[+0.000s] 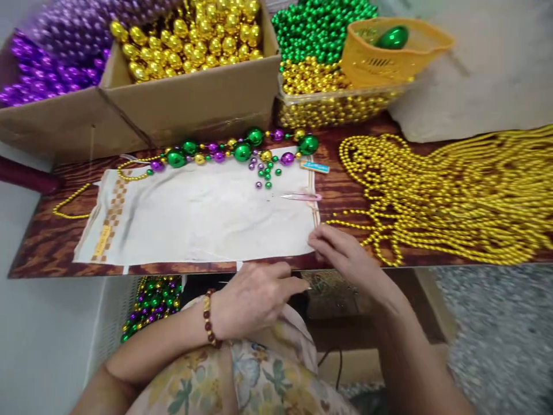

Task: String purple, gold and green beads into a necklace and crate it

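My left hand (pixel 259 294), a beaded bracelet on its wrist, is curled at the table's front edge; whatever its fingers hold is too small to make out. My right hand (pixel 341 248) has its fingers pinched together at the right edge of the white cloth (pixel 207 219), and I cannot tell what is in them. Just above it on the cloth lie pink-handled thread snips (pixel 302 197). Several loose small beads (pixel 265 173) in green and purple rest near a strung bead necklace (pixel 216 151) of green, purple and gold along the cloth's far side.
Cardboard boxes (pixel 194 95) of purple and gold beads stand behind. A clear tub (pixel 337 109) holds green and gold beads, with an orange basket (pixel 384 57) on it. Gold bead strands (pixel 453 202) spread over the table's right. Below the left edge are more strung beads (pixel 151 305).
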{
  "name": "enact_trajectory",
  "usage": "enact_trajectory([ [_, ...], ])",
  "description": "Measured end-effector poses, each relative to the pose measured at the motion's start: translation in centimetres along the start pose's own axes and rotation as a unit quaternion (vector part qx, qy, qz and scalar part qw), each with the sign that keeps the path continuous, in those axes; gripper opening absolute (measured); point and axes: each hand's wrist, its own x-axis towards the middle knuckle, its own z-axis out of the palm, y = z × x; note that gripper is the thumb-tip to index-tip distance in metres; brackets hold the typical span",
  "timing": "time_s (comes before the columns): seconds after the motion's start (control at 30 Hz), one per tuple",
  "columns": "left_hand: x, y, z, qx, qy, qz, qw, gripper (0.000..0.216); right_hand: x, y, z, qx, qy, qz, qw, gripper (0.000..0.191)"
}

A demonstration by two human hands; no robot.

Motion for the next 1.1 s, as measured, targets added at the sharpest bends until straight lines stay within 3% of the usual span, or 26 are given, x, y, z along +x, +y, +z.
enact_trajectory([
  [0.1, 0.9, -0.5, 0.3, 0.017, -0.012, -0.02, 1.0, 0.034, -9.1, 4.5, -3.3, 0.015, -0.017, 0.164, 0.986, 0.041],
  [0.17, 2.0, -0.6, 0.7, 0.04, -0.02, -0.032, 0.998, 0.029, -13.5, 6.6, -4.4, -0.062, 0.044, 0.254, 0.964, 0.04],
  [0.23, 3.2, -0.5, 1.2, 0.065, -0.034, -0.028, 0.997, 0.023, -14.9, 6.5, -4.1, -0.094, 0.148, 0.253, 0.951, 0.033],
  [0.33, 4.9, 0.2, 1.6, 0.089, -0.057, -0.005, 0.994, 0.02, -12.1, 2.6, -1.3, 0.013, 0.206, 0.12, 0.971, 0.03],
  [0.43, 5.9, 0.5, 1.2, 0.104, -0.05, -0.002, 0.993, 0.018, -7.3, -1.9, 1.6, 0.049, 0.172, -0.053, 0.983, 0.026],
  [0.53, 6.3, -0.1, 0.4, 0.127, -0.048, -0.012, 0.991, 0.011, -4.3, -3.1, 3.2, 0.01, 0.151, -0.111, 0.982, 0.031],
  [0.63, 6.4, -1.4, 0.3, 0.15, -0.067, -0.003, 0.986, 0.005, -3.1, -1.6, 3.7, -0.04, 0.123, -0.107, 0.986, 0.033],
  [0.73, 6.7, -2.8, 0.8, 0.157, -0.067, 0.024, 0.985, 0.005, -2.7, -0.2, 3.8, -0.015, 0.081, -0.1, 0.991, 0.03],
  [0.8, 7.1, -3.9, 0.7, 0.145, -0.05, 0.046, 0.987, 0.01, -2.6, 0.4, 3.7, 0.017, 0.075, -0.089, 0.993, 0.027],
  [0.87, 7.8, -5.4, -0.1, 0.129, 0.005, 0.055, 0.99, 0.015, -2.5, 0.8, 3.5, 0.052, 0.107, -0.052, 0.992, 0.025],
  [0.93, 8.6, -7.7, -1.4, 0.122, 0.111, 0.009, 0.986, 0.017, -2.5, 1.2, 3.2, 0.108, 0.167, 0.013, 0.98, 0.023],
  [1.0, 9.6, -10.3, -2.5, 0.128, 0.206, -0.083, 0.966, 0.021, -2.4, 1.3, 3.2, 0.187, 0.216, 0.076, 0.955, 0.025],
  [1.1, 10.8, -13.6, -2.6, 0.162, 0.219, -0.163, 0.948, 0.02, -2.1, 1.1, 3.8, 0.279, 0.247, 0.12, 0.92, 0.032],
])
